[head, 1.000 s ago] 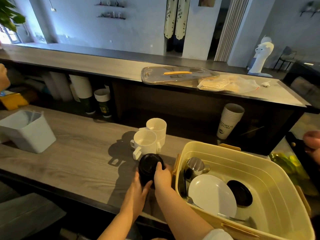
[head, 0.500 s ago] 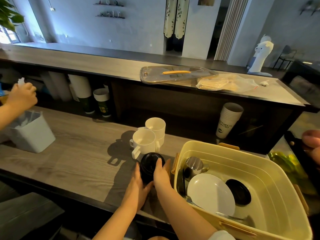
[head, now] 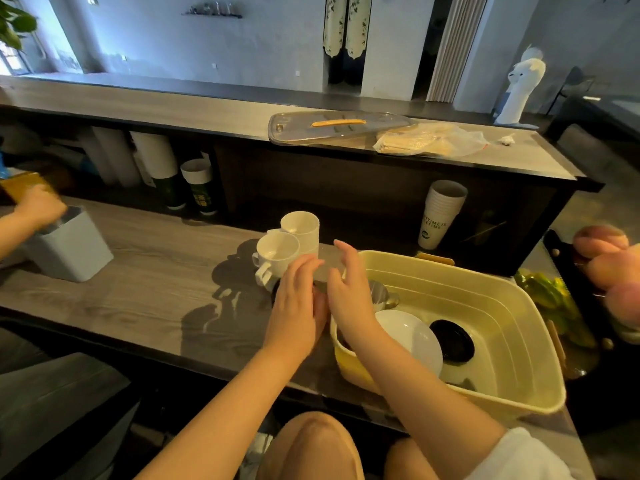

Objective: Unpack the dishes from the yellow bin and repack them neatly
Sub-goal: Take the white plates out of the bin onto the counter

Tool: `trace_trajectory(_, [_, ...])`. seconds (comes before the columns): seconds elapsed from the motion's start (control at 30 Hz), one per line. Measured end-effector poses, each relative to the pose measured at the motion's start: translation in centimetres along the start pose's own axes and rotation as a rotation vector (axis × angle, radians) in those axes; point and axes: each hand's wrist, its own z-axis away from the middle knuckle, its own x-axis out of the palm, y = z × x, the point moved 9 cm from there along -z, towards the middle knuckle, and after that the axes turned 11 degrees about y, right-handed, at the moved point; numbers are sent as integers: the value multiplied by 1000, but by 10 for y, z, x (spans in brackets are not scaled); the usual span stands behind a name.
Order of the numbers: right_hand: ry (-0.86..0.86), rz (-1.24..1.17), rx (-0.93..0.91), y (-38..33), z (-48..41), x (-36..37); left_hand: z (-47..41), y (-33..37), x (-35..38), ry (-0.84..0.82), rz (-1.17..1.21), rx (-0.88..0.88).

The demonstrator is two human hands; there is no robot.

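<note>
Grey wood-grain counter point(head: 156, 271) runs across the middle of the frame. The yellow bin point(head: 512, 341) sits on it at lower right, and your right forearm covers the bin's near-left corner.

Your left hand point(head: 298, 306) and right hand point(head: 349, 299) hover side by side at centre. The fingers of both are straight and loosely spread, and they grip nothing that shows. Under your left palm only a dark sliver point(head: 276, 292) peeks out on the counter, just left of the bin. It may be a black cup, but too little shows to be sure. Your right hand hides part of the steel cup point(head: 382, 295) in the bin's upper-left corner.

Counted in the bin: one steel cup, one white plate point(head: 412, 337) and one black dish point(head: 452, 341) beside the plate.

On the counter just above your left hand stand two white mugs, touching: the lower mug point(head: 277, 251) and the upper mug point(head: 301, 225).

One stack of paper cups point(head: 441, 213) stands above the bin. One clear lid point(head: 339, 128) lies on the upper ledge.

At the left, one white tub point(head: 74, 244) has another person's hand point(head: 38, 206) above it, the arm cut off by the frame edge. At the right edge are blurred fingers point(head: 609, 268), also cut off.
</note>
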Motion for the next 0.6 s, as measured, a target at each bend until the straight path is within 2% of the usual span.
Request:
trace_trajectory(0.1, [120,107,103,38,-19,-58,1,36,24,-98,-33,127])
trace_trajectory(0.2, [163,303,261,95,-35,-127,17,65,67,-282,-23,241])
trace_trajectory(0.33, [40,633,587,170,-32,-193,37,67,117,-470,-102,133])
trace_trajectory(0.4, [-103,859,647,190,-28,-208,37,63,125,-452,-155,91])
trace_trajectory(0.47, [-173,964,681,203,-26,-214,32,50,121,-381,-234,36])
trace_trajectory(0.6, [-129,971,745,217,-32,-219,30,19,118,-329,-281,-121])
